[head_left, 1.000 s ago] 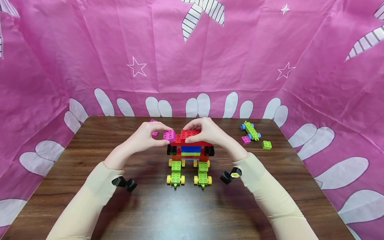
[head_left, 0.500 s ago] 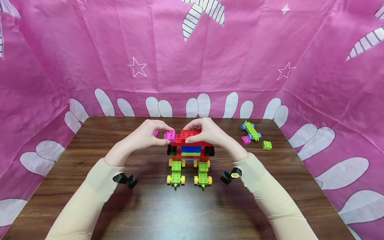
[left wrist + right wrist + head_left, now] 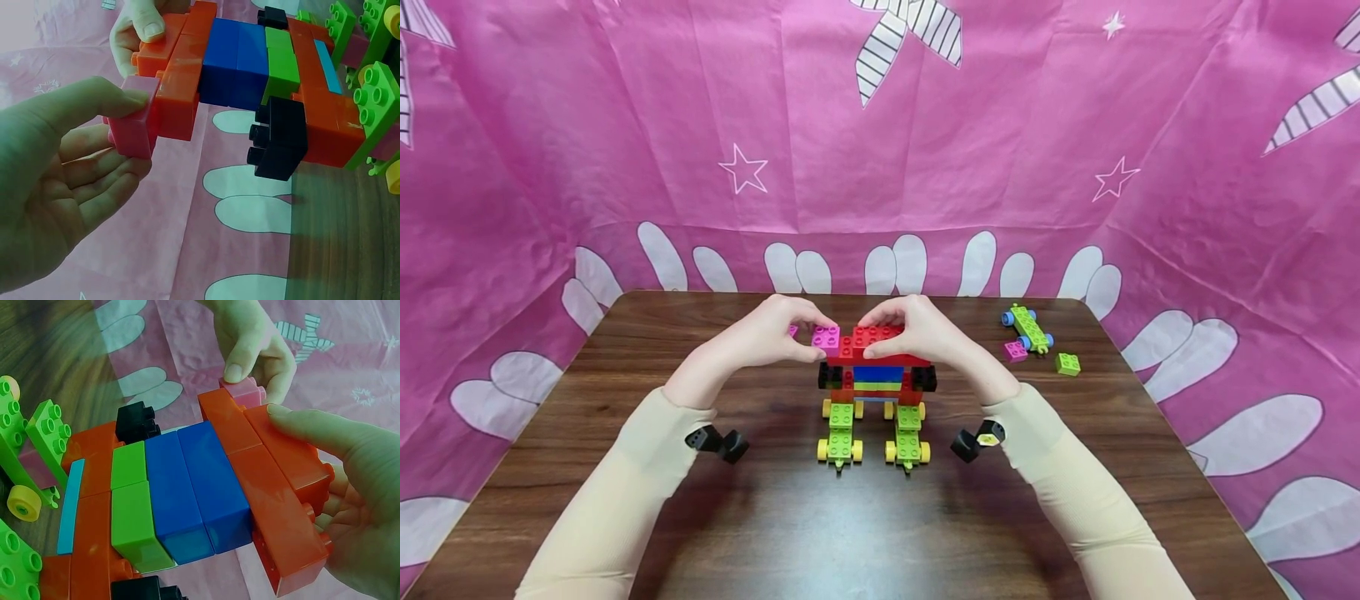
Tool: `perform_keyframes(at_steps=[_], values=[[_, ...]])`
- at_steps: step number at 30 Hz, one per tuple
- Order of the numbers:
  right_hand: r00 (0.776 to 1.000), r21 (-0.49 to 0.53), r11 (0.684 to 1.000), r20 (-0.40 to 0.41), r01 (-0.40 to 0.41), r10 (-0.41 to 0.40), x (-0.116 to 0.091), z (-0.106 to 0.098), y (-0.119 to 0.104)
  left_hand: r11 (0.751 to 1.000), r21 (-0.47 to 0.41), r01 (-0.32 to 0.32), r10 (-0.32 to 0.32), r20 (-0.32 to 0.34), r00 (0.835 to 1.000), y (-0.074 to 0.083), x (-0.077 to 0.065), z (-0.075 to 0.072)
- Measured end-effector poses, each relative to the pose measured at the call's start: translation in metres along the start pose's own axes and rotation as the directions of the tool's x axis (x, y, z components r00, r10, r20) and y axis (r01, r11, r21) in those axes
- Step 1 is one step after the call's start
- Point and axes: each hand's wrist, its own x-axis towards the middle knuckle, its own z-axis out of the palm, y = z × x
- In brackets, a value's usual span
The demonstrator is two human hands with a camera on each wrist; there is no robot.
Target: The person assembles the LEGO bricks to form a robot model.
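Observation:
My left hand [image 3: 767,333] pinches a pink building brick [image 3: 136,125] between thumb and fingers. That brick is at the left end of the model's top; whether it is pressed onto the studs cannot be told. My right hand [image 3: 921,329] grips the red brick [image 3: 876,333] on top, thumb on the near side. Below come a red layer [image 3: 181,84], blue bricks [image 3: 234,62], green bricks [image 3: 134,500] and a lower red layer [image 3: 94,525]. A black brick [image 3: 281,140] juts out at each side. Two green wheeled bases [image 3: 840,442] with yellow wheels carry the model.
On the brown table [image 3: 760,533], at the back right, are a green wheeled base [image 3: 1028,327] with blue wheels, a loose pink brick [image 3: 1016,351] and a green brick [image 3: 1067,363]. Behind my left hand another pink piece [image 3: 793,331] shows partly. A pink cloth [image 3: 820,150] hangs behind the table.
My left hand has shifted slightly right and up with the pink brick, now covering more of the pink pieces behind it. My right hand and the model stay in place.

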Motion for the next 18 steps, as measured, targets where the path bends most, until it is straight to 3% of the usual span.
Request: perform_keyframes(at_steps=[10,18], values=[[1.0,0.007,1.0,0.007,-0.016,0.016,-0.0004,-0.0006,-0.0011,1.0,-0.008,0.03,-0.03,0.057,0.998,0.004,0.0045,-0.0042],[1.0,0.006,1.0,0.001,-0.016,0.016,0.0002,-0.0004,-0.0016,0.999,-0.003,0.04,-0.04,0.063,0.997,0.0073,0.0048,-0.0048]])
